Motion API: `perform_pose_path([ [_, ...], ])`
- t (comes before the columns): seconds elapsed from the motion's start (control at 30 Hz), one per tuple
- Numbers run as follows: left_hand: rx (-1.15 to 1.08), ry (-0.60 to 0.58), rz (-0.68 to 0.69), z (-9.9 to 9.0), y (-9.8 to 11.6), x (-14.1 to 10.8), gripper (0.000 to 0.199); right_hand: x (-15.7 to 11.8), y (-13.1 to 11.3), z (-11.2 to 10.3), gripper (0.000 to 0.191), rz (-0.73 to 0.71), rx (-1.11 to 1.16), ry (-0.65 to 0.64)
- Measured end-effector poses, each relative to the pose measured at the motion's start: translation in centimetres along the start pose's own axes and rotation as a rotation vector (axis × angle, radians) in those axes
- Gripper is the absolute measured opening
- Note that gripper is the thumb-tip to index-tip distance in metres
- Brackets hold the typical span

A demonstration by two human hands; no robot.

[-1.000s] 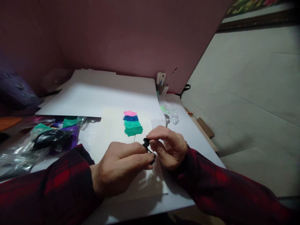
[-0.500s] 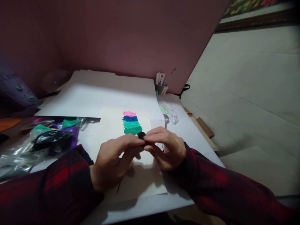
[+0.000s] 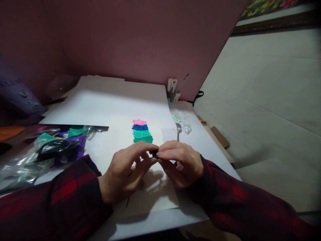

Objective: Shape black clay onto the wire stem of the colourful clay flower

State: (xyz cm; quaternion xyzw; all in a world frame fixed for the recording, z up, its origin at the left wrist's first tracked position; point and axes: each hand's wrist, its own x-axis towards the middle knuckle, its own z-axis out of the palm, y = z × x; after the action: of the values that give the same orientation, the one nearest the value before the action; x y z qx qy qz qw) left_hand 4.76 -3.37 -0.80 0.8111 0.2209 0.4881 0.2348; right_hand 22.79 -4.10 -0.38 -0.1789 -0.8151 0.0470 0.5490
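Observation:
A small lump of black modelling clay [image 3: 153, 153] is pinched between the fingertips of both hands, mostly covered by them. My left hand [image 3: 127, 169] grips it from one side with thumb and fingers. On the opposite side my right hand [image 3: 182, 160] closes on the same lump. Both hands hover over a white sheet of paper [image 3: 114, 137]. Just beyond the fingers, textured bands of clay [image 3: 141, 134] in pink, dark blue and two greens run down that sheet. A thin dark stick [image 3: 128, 201] shows below my left hand, partly hidden.
Plastic bags of coloured clay [image 3: 59, 149] lie heaped at the left. Large white sheets [image 3: 120, 97] cover the back of the table. A fork [image 3: 178, 130] and a crumpled clear bag [image 3: 185, 124] lie at the right, before a pen holder [image 3: 173, 95]. Cardboard [image 3: 220, 137] stands beside the right edge.
The fingers of both hands have shifted on the black clay, and less of it shows now. The hands stay over the same spot. The view has moved slightly.

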Motion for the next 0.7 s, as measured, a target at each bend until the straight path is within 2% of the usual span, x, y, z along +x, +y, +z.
perform_pose_path([
  [0.17, -0.056, -0.063, 0.021, -0.1, 0.2, -0.1, 0.022, 0.0, 0.1, -0.2, 0.027, -0.013, -0.025, -0.069],
  [0.23, -0.066, -0.08, 0.007, 0.0, 0.2, -0.4, 0.021, -0.1, 0.2, -0.2, 0.028, -0.012, -0.031, -0.052],
  [0.33, -0.038, -0.036, -0.022, 0.1, 0.3, -0.8, 0.023, -0.1, 0.3, 0.0, 0.026, 0.02, 0.034, -0.004],
  [0.43, -0.019, 0.024, -0.008, 0.3, 0.5, -1.3, 0.027, 0.1, 0.2, 0.1, 0.018, 0.03, -0.012, -0.045],
  [0.53, -0.017, 0.038, 0.013, 0.3, 0.6, -1.7, 0.028, 0.3, 0.0, -0.1, 0.018, -0.028, -0.124, -0.069],
  [0.7, 0.043, 0.055, 0.008, 0.4, 0.7, -2.0, 0.026, 0.4, 0.0, -0.2, 0.009, -0.128, -0.153, -0.095],
])
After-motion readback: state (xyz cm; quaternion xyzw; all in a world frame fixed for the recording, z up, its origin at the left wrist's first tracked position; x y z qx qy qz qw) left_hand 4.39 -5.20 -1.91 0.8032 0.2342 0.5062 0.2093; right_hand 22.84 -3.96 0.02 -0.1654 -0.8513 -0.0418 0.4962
